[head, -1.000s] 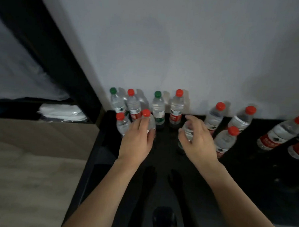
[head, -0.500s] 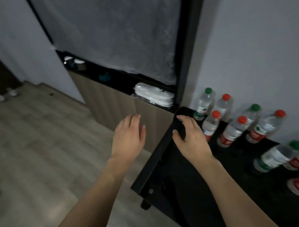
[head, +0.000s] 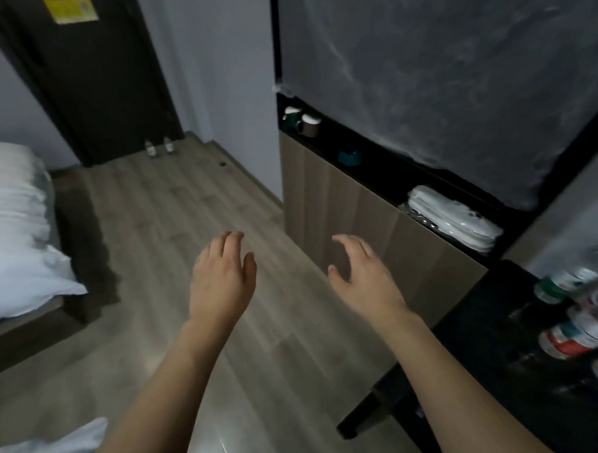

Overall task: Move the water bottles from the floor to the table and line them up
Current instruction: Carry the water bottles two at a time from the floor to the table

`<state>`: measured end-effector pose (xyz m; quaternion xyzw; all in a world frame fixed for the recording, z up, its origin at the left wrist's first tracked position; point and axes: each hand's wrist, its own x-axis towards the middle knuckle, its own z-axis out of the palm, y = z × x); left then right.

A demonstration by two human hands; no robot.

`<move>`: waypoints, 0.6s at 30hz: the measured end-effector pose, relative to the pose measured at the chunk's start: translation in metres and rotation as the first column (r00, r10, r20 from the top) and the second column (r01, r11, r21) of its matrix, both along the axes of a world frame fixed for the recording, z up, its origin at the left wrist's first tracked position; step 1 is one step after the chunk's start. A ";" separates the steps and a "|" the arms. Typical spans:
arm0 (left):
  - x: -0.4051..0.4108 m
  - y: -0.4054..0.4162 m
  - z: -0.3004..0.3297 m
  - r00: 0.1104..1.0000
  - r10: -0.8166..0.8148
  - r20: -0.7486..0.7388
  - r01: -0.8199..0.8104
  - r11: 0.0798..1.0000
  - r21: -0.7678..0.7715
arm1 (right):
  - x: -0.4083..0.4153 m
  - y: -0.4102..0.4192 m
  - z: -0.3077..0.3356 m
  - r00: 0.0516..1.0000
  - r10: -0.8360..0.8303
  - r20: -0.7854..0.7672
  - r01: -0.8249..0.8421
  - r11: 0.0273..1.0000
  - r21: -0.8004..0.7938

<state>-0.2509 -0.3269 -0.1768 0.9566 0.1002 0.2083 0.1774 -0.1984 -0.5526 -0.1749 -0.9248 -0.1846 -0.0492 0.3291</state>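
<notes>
Clear plastic water bottles on the table [head: 569, 320] crowd the far right edge of the view, motion-blurred; green caps and red-and-white labels show, though how many stand there I cannot tell for sure. They sit on a black table [head: 485, 355] whose near corner and one dark leg jut out over the floor. Two more small bottles by the door [head: 159, 148] stand upright on the wooden floor [head: 154, 232], side by side, just in front of a dark door [head: 89, 81] at the far end of the room.

Neither hand holds anything. The left hand [head: 221, 281] hangs palm-down over the floorboards with fingers loosely extended; the right hand [head: 361, 275] is spread with fingers lightly curved, in front of a pale wood cabinet [head: 359, 217]. The table bottles lie well to the right of the right hand; the door bottles are far ahead of the left.

Between a bed with white bedding [head: 13, 238] on the left and the cabinet on the right runs an open strip of floor leading to the door.
</notes>
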 end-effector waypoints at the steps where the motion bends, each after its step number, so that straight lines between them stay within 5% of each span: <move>1: -0.002 0.011 0.001 1.000 0.020 0.005 -0.020 1.000 0.006 | 0.004 0.011 0.001 1.000 0.022 0.004 -0.022 1.000 -0.001; 8: 0.024 0.063 -0.002 0.997 0.073 -0.025 -0.072 0.997 0.015 | 0.051 0.073 -0.003 0.996 0.085 -0.031 -0.086 0.996 -0.025; 18: 0.180 0.127 -0.008 0.995 0.080 -0.066 -0.078 0.997 0.022 | 0.199 0.133 -0.014 0.994 0.083 -0.072 -0.082 0.997 0.011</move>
